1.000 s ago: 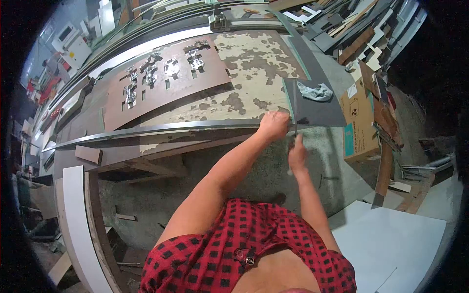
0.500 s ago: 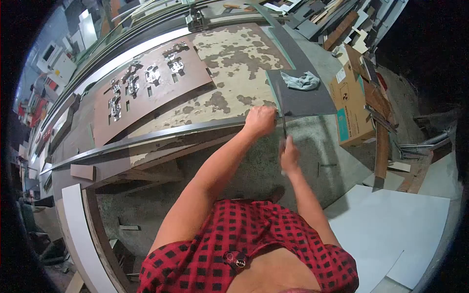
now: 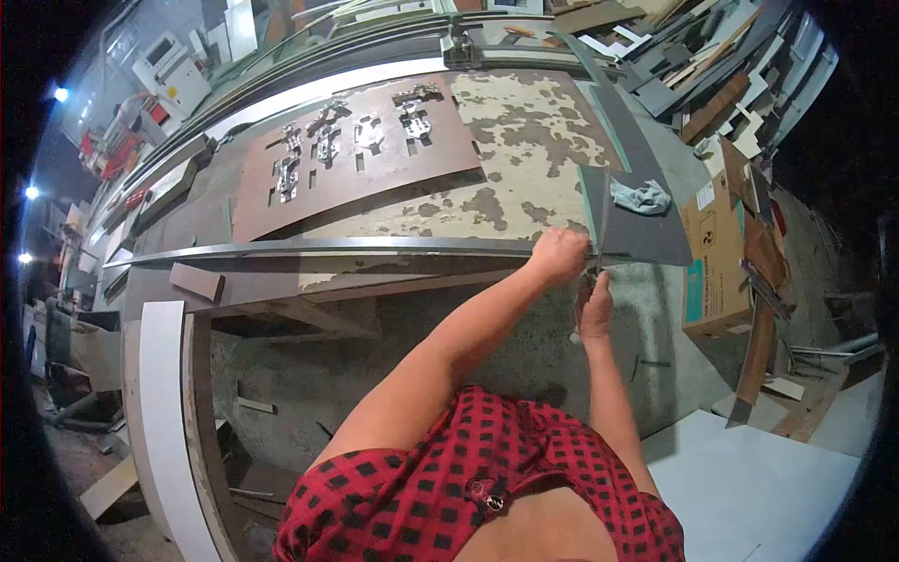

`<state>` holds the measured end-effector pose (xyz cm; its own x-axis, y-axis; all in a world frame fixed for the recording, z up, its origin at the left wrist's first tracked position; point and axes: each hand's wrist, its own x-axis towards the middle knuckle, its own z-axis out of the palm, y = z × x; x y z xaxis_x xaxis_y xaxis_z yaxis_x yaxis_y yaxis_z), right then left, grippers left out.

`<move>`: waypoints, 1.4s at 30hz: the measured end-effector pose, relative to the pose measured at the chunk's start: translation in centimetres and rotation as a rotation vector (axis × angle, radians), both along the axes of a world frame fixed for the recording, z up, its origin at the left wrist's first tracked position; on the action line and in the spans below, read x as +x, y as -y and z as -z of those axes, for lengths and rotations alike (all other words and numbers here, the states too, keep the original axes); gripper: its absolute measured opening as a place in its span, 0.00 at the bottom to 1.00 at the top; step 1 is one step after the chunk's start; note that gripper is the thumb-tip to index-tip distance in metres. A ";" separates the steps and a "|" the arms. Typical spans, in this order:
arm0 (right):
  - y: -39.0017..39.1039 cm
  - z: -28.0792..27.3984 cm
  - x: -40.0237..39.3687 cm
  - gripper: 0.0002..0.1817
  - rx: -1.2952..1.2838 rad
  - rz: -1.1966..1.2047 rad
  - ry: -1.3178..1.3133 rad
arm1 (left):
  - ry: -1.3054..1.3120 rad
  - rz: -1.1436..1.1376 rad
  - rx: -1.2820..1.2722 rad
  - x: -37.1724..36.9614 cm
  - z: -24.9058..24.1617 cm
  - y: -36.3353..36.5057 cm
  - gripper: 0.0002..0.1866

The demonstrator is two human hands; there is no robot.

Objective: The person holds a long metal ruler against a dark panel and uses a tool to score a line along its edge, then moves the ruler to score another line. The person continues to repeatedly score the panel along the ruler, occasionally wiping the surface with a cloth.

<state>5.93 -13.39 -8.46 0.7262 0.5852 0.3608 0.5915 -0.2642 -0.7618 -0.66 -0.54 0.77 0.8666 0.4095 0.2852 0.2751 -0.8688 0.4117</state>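
Note:
My left hand [image 3: 562, 255] is closed around the right end of a long, narrow metal strip [image 3: 375, 245], which lies along the near edge of the workbench. Just to its right, my right hand [image 3: 594, 304] is wrapped round the lower end of a long thin file [image 3: 604, 211]. The file points away from me and crosses close to the strip's end; whether they touch is hidden by my left fingers. Beyond the strip lies a brown panel [image 3: 361, 183] with several metal hinges [image 3: 368, 136] on it.
A crumpled grey cloth [image 3: 641, 197] rests on the bench's dark right end. Right of the bench stands a cardboard box [image 3: 716, 262] holding offcuts. A small brown block [image 3: 197, 281] sits at the near left, by a white strip [image 3: 167, 421]. A white sheet [image 3: 758, 487] lies lower right.
The view has turned, so the bench appears further right. My right hand has come nearer my left hand, carrying the file forward. My left hand keeps its hold on the strip.

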 end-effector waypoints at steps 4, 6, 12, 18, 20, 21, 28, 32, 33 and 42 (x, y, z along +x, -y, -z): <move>-0.9 0.3 0.1 0.22 0.331 -0.022 -0.893 | -0.057 -0.004 0.034 0.4 0.3 -0.3 0.06; -0.6 -1.1 -0.3 0.30 0.280 0.013 -0.842 | -0.034 -0.013 -0.010 0.5 0.7 -0.3 0.05; 2.3 3.3 1.1 0.19 0.036 -0.078 -0.574 | -0.049 -0.015 -0.014 0.7 1.5 -0.5 0.05; 8.3 7.8 -2.7 0.18 -0.005 -0.099 -0.250 | -0.043 0.000 0.009 0.8 1.5 -0.5 0.06; 8.1 5.7 -2.6 0.20 -0.150 -0.110 -0.112 | -0.051 0.003 -0.007 1.1 1.9 -0.6 0.06; 7.0 3.7 -2.4 0.21 -0.183 -0.106 -0.064 | -0.027 0.000 -0.006 1.3 2.3 -0.7 0.06; -0.6 0.4 0.0 0.25 0.225 -0.087 -0.210 | -0.020 -0.004 -0.024 0.8 1.4 -0.3 0.05; 3.3 1.5 -1.0 0.28 0.016 -0.022 -0.610 | 0.021 -0.007 0.029 0.6 1.4 -0.4 0.05; 5.0 6.3 -0.9 0.28 0.041 -0.088 -0.266 | -0.011 -0.008 0.012 0.6 1.2 -0.3 0.05; 3.6 -0.3 -2.1 0.22 0.066 -0.021 -0.781 | -0.081 0.008 -0.015 0.7 0.9 -0.3 0.06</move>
